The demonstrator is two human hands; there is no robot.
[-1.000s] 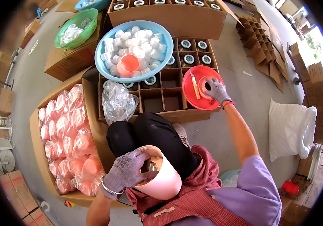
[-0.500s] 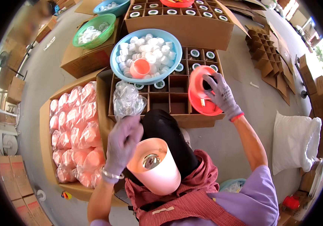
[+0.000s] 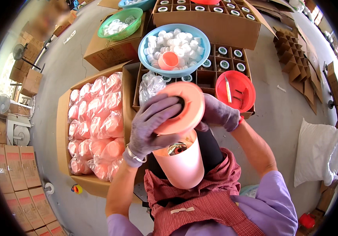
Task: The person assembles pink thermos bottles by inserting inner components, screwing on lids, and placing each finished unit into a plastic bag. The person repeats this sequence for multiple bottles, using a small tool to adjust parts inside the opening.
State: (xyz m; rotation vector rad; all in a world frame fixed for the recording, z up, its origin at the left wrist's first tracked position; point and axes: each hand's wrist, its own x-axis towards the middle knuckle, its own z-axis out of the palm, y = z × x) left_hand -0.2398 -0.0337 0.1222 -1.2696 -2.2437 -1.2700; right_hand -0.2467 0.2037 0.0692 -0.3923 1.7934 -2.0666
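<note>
An orange round lid (image 3: 184,105) is held tilted between my two gloved hands, just above a pale pink plastic container (image 3: 182,165) that stands in my lap. My left hand (image 3: 151,126) grips the lid's left side and top. My right hand (image 3: 218,114) holds its right edge from behind. Inside the container's open mouth a shiny metal piece (image 3: 176,148) shows.
A blue bowl of white caps (image 3: 175,49) holding a small orange cup sits on a divided cardboard box (image 3: 200,76). A red bowl (image 3: 236,89) with tools lies at its right. A box of bagged pink containers (image 3: 94,122) stands to the left; a green bowl (image 3: 119,23) is farther back.
My right hand came back from the red bowl to the lid. Both hands now hold the orange lid over the container, which my left hand held alone before.
</note>
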